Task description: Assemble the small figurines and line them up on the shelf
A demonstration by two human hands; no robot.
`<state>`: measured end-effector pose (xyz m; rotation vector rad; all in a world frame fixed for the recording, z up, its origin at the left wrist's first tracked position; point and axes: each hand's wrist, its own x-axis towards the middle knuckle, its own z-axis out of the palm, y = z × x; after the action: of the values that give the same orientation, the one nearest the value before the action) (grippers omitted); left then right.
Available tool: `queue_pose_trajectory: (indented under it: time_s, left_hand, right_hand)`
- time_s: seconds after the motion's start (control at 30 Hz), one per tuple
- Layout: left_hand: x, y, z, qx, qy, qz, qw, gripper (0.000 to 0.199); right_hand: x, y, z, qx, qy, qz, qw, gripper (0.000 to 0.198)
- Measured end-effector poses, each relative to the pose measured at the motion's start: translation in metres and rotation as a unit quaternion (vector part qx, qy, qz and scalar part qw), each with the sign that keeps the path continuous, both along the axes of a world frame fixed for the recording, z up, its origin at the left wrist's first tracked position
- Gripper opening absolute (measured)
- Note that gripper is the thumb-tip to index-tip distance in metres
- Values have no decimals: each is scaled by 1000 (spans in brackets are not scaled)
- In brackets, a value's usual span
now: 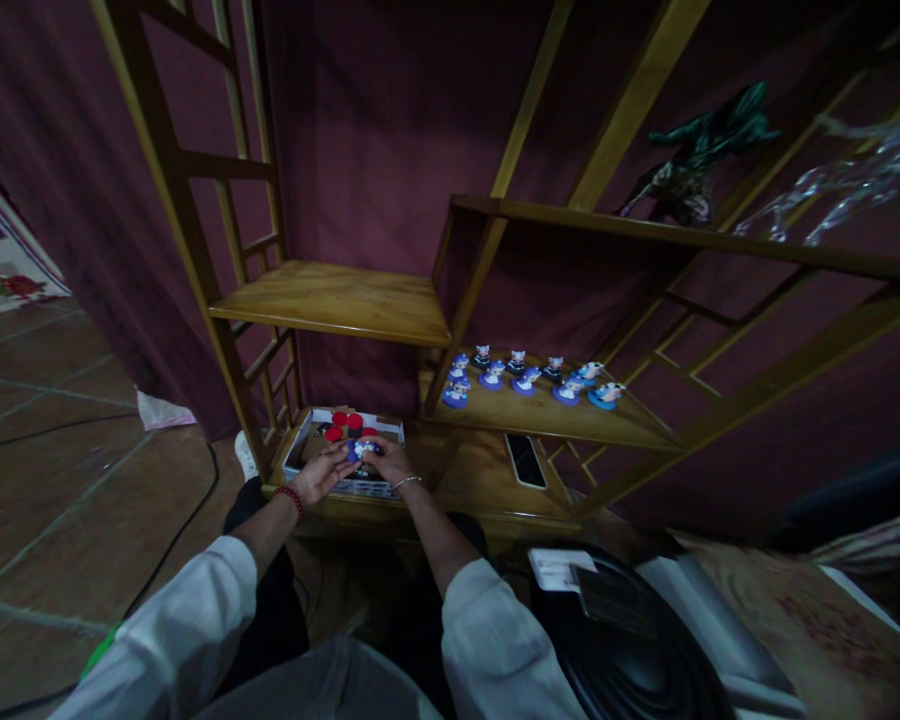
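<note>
Between both my hands is a small purple-and-white figurine [361, 451], held just above an open cardboard box [307, 425]. My left hand [325, 471], with a red bead bracelet on its wrist, closes on the figurine's left side. On the other side my right hand [390, 460] grips it with bent fingers. Inside the box lie several red round pieces [354, 422] and some dark ones. Similar figurines [526, 381] with purple, blue or black bases stand in rows on the shelf to the right.
A phone [526, 461] lies on the low wooden ledge [457, 470]. Above the box juts a bare wooden shelf [337, 298]. A green statue [709, 150] and a clear glass horse [840, 175] stand higher up. At the lower right is a black round stool-like object [630, 640].
</note>
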<state>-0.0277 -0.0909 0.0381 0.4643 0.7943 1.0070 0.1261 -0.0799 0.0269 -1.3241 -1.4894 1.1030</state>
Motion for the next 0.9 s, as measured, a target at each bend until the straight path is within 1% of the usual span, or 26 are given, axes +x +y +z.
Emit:
queue_pose_trajectory:
  time_s: [0.2, 0.3, 0.57, 0.73, 0.9]
  left_hand:
    - [1, 4, -10, -10, -4, 5, 1000, 13]
    - [0, 5, -11, -8, -6, 5, 1000, 14]
    - [-1, 3, -11, -21, -14, 13, 1000, 14]
    - [0, 3, -12, -22, -13, 19, 999, 14]
    - [0, 2, -12, -30, -10, 33, 999, 16]
  right_hand:
    - [-1, 1, -2, 1, -15, 4, 1000, 30]
    - [-1, 3, -2, 11, -31, 4, 999, 30]
    - [-5, 3, -4, 10, -43, -1, 999, 30]
    - [-6, 0, 1, 15, -86, -8, 996, 30]
    - [-8, -4, 11, 40, -135, -13, 990, 29]
